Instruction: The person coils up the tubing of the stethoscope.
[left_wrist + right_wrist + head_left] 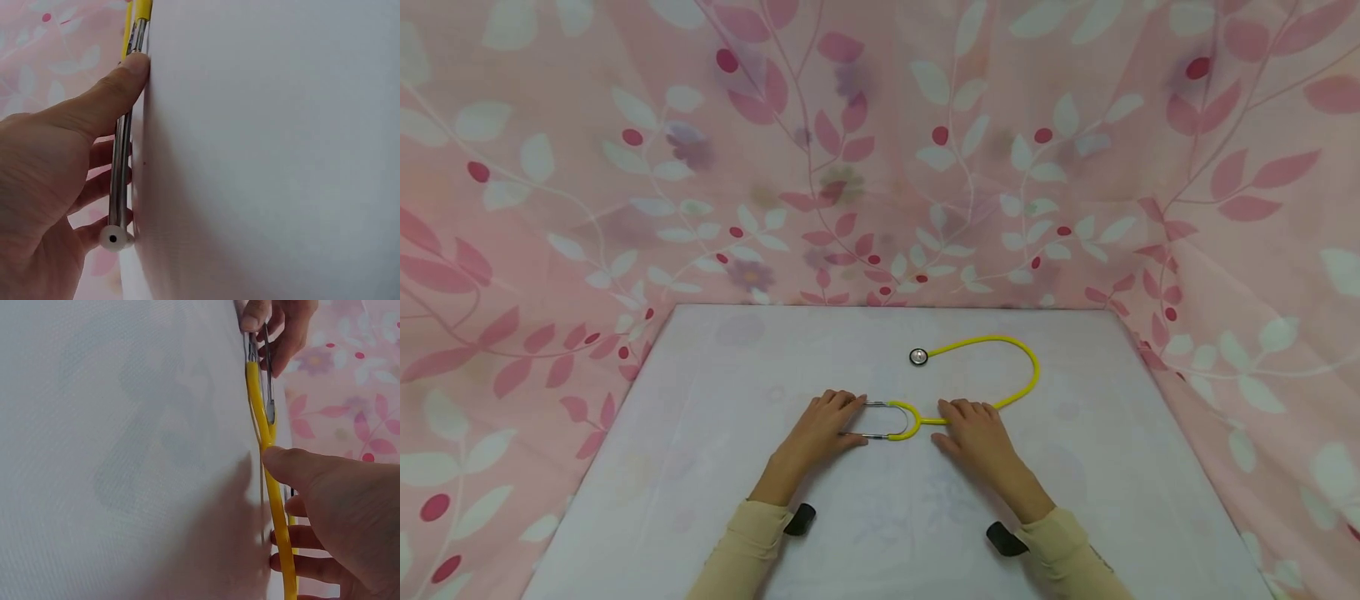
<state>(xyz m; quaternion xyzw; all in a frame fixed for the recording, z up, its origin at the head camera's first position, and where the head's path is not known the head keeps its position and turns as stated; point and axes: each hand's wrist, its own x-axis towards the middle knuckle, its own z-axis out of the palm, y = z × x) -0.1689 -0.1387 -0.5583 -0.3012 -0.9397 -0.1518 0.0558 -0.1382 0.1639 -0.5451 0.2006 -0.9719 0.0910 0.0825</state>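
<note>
A stethoscope with yellow tubing [1036,367] lies on the white table, its tube curving round at the right. My left hand [823,425] grips the two metal ear tubes [119,181], thumb on the near one and fingers around the far side. A pale ear tip [112,239] shows below that thumb in the left wrist view. Just past the yellow fork, my right hand [981,437] holds the tubing [278,512] between thumb and fingers. The round chest piece [918,357], silver with a black rim, rests farther back, apart from both hands.
The white-covered table [700,350] ends at a straight back edge. Pink floral cloth [880,167] hangs behind it and along both sides. A dark wrist device [801,520] sits by the left sleeve, and another dark device [1006,539] by the right.
</note>
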